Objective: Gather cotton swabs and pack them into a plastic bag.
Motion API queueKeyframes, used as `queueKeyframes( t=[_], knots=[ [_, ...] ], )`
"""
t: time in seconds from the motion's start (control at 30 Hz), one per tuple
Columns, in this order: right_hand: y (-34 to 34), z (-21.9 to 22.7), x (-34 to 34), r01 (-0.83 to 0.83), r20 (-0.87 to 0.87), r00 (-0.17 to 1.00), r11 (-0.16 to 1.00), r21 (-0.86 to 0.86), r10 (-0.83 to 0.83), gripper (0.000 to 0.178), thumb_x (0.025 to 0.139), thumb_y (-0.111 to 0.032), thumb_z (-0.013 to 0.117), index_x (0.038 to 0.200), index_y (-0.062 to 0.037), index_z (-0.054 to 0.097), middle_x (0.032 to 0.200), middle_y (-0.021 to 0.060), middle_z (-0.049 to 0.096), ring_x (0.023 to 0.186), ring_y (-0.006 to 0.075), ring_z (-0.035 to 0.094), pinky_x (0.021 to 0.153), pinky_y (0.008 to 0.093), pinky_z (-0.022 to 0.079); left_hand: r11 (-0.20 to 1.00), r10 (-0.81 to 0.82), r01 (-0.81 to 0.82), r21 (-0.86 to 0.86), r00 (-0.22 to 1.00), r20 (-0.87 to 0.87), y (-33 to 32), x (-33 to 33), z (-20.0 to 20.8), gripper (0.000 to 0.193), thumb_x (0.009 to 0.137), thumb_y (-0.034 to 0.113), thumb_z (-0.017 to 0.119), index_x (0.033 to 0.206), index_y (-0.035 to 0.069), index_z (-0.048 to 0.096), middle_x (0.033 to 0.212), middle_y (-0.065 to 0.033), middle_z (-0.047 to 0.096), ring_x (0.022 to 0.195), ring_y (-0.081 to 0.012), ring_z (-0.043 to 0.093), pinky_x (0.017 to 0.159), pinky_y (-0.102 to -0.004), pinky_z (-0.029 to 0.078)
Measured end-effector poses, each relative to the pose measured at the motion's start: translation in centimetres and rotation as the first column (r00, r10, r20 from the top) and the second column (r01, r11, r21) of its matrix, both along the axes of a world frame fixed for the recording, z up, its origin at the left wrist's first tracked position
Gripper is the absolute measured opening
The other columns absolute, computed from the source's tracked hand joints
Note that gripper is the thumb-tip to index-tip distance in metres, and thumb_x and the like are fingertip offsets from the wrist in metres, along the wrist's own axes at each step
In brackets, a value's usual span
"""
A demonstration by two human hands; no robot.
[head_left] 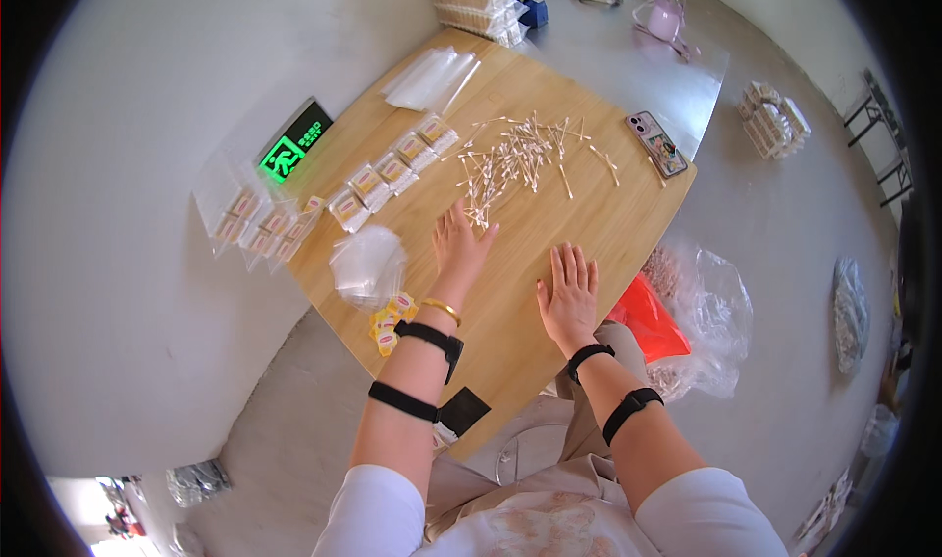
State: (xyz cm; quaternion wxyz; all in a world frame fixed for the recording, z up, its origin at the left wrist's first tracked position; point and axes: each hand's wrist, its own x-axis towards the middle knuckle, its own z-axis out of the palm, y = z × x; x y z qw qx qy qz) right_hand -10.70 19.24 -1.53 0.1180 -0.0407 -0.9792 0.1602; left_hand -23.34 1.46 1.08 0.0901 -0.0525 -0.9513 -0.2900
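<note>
A loose heap of cotton swabs (525,155) lies spread over the middle of the wooden table (510,321). My left hand (461,248) is at the near edge of the heap, fingers stretched out and thumb apart, right beside the closest swabs. I cannot tell whether its fingertips touch them. To the right, my right hand (569,292) rests palm down on the tabletop with its fingers extended, holding nothing. Left of the heap, several small clear packs with yellow labels (394,171) stand in a row. Clear plastic bags (368,265) and yellow label cards (390,326) lie left of my left forearm.
A phone (655,145) lies at the far right corner. Flat clear sleeves (432,78) and stacked packs (476,2) are at the back. A green exit sign (296,140) is by the wall. Red and clear bags (653,317) sit right of the table.
</note>
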Motion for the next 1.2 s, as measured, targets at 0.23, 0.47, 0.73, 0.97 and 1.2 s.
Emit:
queueKeyframes(
  t=[0.23,0.47,0.73,0.97,1.2],
  knots=[
    [0.2,0.4,0.1,-0.006,0.047,0.999,1.000,-0.004,0.006,0.063,0.097,-0.033,0.050,0.152,-0.0073,0.036,0.159,0.0116,0.033,0.150,0.0286,0.024,0.123,0.0512,0.015,0.995,0.045,-0.040,-0.087,0.997,0.059,0.8,-3.4,-0.6,0.060,0.076,0.025,0.084,0.122,0.012,0.049,0.113,-0.0068,0.061,0.115,-0.0272,0.054,0.099,-0.0448,0.038],
    [-0.1,0.3,0.0,-0.004,0.032,0.999,1.000,-0.012,0.005,0.063,0.096,-0.033,0.051,0.152,-0.0071,0.037,0.158,0.0115,0.034,0.150,0.0280,0.025,0.122,0.0509,0.016,0.996,-0.080,0.078,0.044,0.996,0.033,-2.2,-0.8,-2.7,0.033,0.079,0.014,0.078,0.105,0.015,0.058,0.090,0.0003,0.064,0.089,-0.0208,0.063,0.087,-0.0406,0.040],
    [-0.1,0.2,0.0,-0.001,0.003,1.000,1.000,-0.019,0.001,0.063,0.095,-0.032,0.052,0.152,-0.0075,0.036,0.157,0.0121,0.034,0.149,0.0299,0.026,0.122,0.0507,0.015,0.994,-0.072,0.071,0.084,0.997,0.001,-3.9,8.1,-2.2,0.018,0.083,0.012,0.074,0.097,0.013,0.063,0.084,0.0000,0.065,0.078,-0.0194,0.063,0.087,-0.0386,0.039],
    [-0.1,0.0,-0.1,0.010,0.000,1.000,1.000,-0.014,-0.010,0.063,0.095,-0.034,0.051,0.151,-0.0084,0.037,0.158,0.0114,0.034,0.149,0.0277,0.026,0.123,0.0505,0.015,0.995,0.067,-0.067,-0.072,0.998,0.000,-2.8,11.2,-0.4,0.031,0.078,0.015,0.077,0.106,0.016,0.063,0.098,-0.0003,0.064,0.099,-0.0221,0.060,0.093,-0.0418,0.037],
    [-0.1,-0.1,-0.1,0.019,0.004,1.000,1.000,-0.003,-0.019,0.065,0.095,-0.034,0.053,0.152,-0.0092,0.037,0.158,0.0110,0.035,0.149,0.0270,0.027,0.123,0.0510,0.015,0.975,-0.101,0.086,-0.206,0.993,-0.060,2.3,7.1,1.1,0.044,0.083,0.028,0.073,0.124,0.015,0.060,0.126,-0.0072,0.054,0.123,-0.0309,0.046,0.104,-0.0497,0.032]
  ],
)
